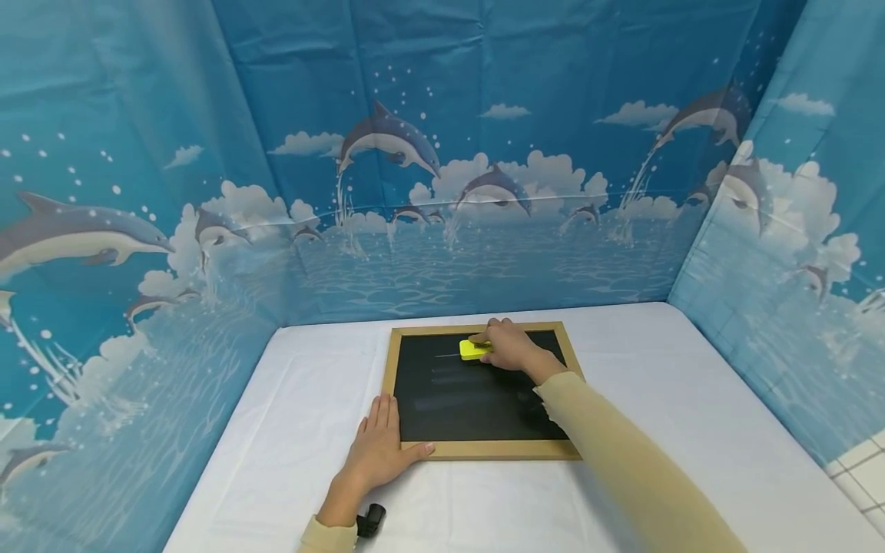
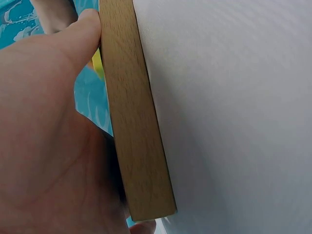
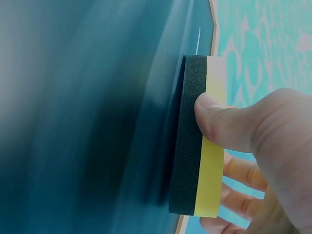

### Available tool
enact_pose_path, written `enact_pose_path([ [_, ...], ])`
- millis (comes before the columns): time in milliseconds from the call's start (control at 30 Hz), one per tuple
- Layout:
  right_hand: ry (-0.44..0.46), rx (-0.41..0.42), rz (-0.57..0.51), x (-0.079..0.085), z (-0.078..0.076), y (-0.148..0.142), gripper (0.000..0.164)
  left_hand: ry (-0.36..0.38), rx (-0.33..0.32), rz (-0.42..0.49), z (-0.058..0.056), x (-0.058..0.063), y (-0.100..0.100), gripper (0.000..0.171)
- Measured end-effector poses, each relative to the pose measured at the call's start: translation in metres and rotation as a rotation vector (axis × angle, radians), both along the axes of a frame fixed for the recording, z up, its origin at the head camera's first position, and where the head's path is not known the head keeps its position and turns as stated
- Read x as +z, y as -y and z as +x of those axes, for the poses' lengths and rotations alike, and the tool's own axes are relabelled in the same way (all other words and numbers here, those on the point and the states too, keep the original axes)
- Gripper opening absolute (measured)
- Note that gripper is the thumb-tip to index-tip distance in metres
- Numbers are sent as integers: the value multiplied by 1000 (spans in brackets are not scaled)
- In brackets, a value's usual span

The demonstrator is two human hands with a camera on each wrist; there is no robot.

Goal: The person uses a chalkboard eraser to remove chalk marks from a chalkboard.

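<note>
A black chalkboard [image 1: 470, 415] with a light wooden frame lies on the white cloth, faint chalk streaks across its upper left part. Near its top edge my right hand [image 1: 510, 346] grips a yellow board eraser [image 1: 472, 350]. In the right wrist view the eraser [image 3: 187, 141] shows a dark felt side facing the board, with the thumb on its edge and fingers behind. At the board's near left corner rests my left hand [image 1: 380, 449], fingers straight along the left side and thumb on the near frame. The wooden frame [image 2: 139, 122] passes beside that thumb in the left wrist view.
White cloth [image 1: 304, 399] covers the table around the board. A blue curtain [image 1: 429, 253] printed with dolphins stands behind it and at both sides. A small black device [image 1: 372, 521] sits at the left wrist. White tiles [image 1: 864, 476] show at the far right.
</note>
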State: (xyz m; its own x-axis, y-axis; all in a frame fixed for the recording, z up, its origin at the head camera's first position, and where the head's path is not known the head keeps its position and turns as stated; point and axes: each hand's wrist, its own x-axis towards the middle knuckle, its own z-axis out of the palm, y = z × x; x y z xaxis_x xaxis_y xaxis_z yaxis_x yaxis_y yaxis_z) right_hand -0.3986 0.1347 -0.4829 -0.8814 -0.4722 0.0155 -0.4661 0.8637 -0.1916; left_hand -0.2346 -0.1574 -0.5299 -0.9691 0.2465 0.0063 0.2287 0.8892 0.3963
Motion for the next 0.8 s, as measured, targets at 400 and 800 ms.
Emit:
enact_pose_path([
  [400, 33, 6, -56, -3, -4, 9, 55, -4, -10, -16, -2, 0, -1, 120],
  [800, 97, -36, -26, 2, 1, -46, 55, -14, -7, -12, -1, -2, 3, 118],
])
